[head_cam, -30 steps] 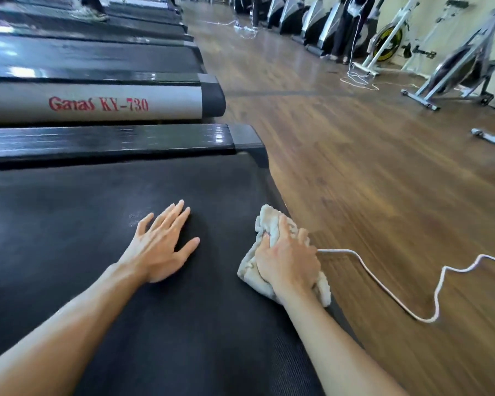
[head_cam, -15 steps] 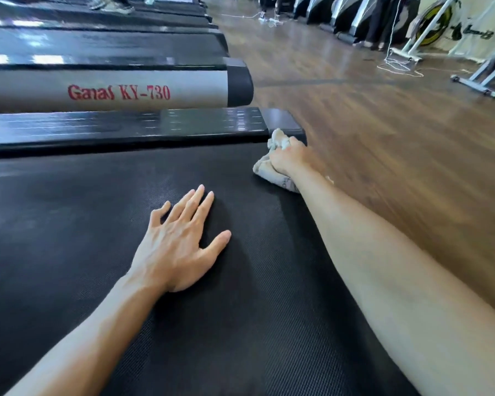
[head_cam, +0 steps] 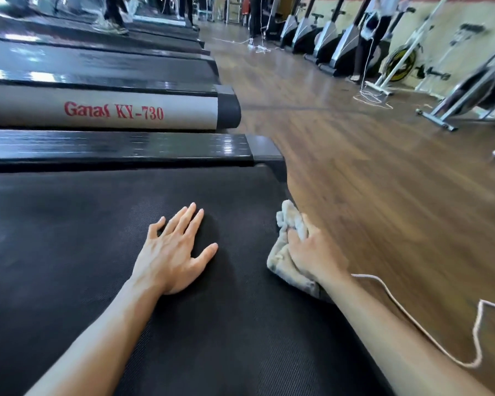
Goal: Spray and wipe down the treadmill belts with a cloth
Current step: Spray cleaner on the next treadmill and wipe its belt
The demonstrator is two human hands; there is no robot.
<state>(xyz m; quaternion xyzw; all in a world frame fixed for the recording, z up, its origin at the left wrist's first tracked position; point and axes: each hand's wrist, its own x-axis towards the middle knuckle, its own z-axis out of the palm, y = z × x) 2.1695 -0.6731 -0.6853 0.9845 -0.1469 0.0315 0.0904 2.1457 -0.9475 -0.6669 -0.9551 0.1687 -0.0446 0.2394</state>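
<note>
A black textured treadmill belt (head_cam: pixel 69 238) fills the lower left of the head view. My left hand (head_cam: pixel 172 252) lies flat on it, fingers straight and spread. At the belt's right edge my right hand (head_cam: pixel 315 252) grips a crumpled grey-white cloth (head_cam: pixel 283 261) and presses it onto the belt. Part of the cloth sticks out ahead of my fingers; the rest is under my palm. No spray bottle is in view.
A black side rail (head_cam: pixel 120 148) borders the belt's far side. Beyond it lies another treadmill with a grey rail marked "Ganas KY-730" (head_cam: pixel 113 111). A white cord (head_cam: pixel 429 335) snakes over the wooden floor (head_cam: pixel 383 195) on the right. Exercise bikes (head_cam: pixel 469 92) line the far wall.
My right hand has pulled the cloth back along the belt's right edge, from the far corner by the rail toward me. My left hand has stayed flat on the belt.
</note>
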